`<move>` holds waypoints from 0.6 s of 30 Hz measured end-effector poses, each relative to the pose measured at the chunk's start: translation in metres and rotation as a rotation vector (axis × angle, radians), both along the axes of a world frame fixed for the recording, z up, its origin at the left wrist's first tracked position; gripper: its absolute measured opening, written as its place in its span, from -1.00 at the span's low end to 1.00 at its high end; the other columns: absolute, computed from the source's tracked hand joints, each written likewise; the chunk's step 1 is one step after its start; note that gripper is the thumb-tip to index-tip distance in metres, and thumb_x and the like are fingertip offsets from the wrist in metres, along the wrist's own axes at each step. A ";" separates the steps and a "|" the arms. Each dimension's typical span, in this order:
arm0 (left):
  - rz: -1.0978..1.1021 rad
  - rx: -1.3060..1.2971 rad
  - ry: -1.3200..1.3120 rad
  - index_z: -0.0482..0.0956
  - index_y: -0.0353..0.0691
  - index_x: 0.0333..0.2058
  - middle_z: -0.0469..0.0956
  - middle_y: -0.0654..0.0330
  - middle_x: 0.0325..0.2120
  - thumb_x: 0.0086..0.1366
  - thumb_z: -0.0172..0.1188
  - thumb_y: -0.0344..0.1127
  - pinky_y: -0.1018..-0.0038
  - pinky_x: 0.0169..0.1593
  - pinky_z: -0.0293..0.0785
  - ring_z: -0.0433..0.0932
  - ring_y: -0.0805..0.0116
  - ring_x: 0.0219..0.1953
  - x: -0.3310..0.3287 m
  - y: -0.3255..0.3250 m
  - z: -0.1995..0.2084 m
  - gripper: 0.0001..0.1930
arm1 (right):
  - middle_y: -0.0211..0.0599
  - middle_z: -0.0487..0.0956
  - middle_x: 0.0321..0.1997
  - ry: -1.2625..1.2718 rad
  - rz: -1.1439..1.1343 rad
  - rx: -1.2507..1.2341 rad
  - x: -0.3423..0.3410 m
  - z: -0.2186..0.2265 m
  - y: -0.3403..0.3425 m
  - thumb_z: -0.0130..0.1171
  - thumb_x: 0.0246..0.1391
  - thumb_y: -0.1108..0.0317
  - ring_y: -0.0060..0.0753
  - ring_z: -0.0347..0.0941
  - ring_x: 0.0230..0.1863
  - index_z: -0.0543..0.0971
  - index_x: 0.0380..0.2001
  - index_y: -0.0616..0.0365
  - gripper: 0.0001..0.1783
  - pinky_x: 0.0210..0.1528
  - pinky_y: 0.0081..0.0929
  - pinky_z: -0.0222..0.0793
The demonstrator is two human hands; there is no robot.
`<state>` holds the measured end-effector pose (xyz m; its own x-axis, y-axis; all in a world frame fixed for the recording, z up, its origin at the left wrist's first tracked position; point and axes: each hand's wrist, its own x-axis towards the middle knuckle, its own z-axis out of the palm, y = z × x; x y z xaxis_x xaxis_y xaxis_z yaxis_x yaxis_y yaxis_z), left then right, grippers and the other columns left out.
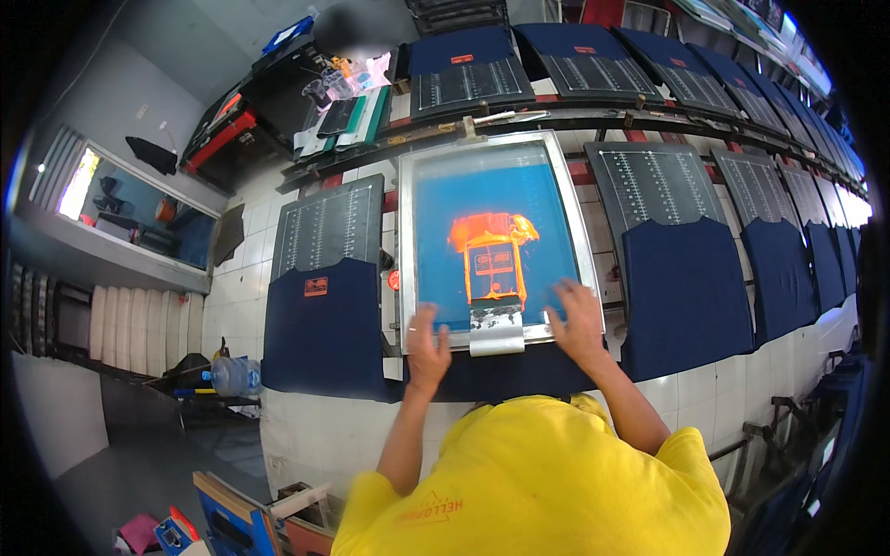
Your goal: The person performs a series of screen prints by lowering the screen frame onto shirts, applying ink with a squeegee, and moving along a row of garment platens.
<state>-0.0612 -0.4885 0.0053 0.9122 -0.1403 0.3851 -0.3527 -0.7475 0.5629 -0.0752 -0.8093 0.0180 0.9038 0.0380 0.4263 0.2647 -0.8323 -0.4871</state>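
In the head view, both arms reach forward from the yellow shirt (547,482): the left hand (426,347) lies fingers spread on the near rim of the metal-framed printing screen (408,241), and the right hand (579,320) rests flat and open on its lower right corner. The blue mesh carries orange ink (491,232), with a squeegee (496,329) between the hands. Dark blue garments (320,324) on printing boards flank the screen.

Screen-printing workshop, blue mesh screen (496,236), rows of navy garments (684,278) on pallets
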 end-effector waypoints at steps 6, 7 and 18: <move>0.382 0.097 0.209 0.35 -0.56 0.19 0.39 -0.33 0.18 0.36 0.16 -0.20 0.13 0.38 0.19 0.31 -0.23 0.31 0.035 0.047 -0.036 -0.42 | 0.02 0.47 -0.05 0.179 -0.411 0.012 0.012 -0.026 -0.052 0.37 0.04 0.18 0.10 0.38 0.00 0.50 0.04 0.28 -0.44 -0.01 -0.01 0.30; 0.382 0.104 0.283 0.34 -0.57 0.19 0.38 -0.33 0.19 0.36 0.17 -0.19 0.13 0.37 0.20 0.31 -0.23 0.31 0.037 0.049 -0.036 -0.40 | 0.03 0.47 -0.08 0.206 -0.385 0.043 0.013 -0.034 -0.054 0.37 0.04 0.19 0.11 0.38 -0.02 0.51 0.01 0.29 -0.45 -0.02 -0.02 0.30; 0.273 -0.045 0.361 0.53 -0.34 0.03 0.60 -0.19 -0.08 0.25 0.31 -0.19 0.12 0.04 0.48 0.59 -0.18 0.00 0.056 0.052 -0.026 -0.55 | 0.07 0.45 -0.16 0.188 -0.461 0.120 0.037 -0.049 -0.041 0.38 0.00 0.29 0.17 0.37 -0.04 0.51 -0.13 0.36 -0.56 0.00 0.00 0.32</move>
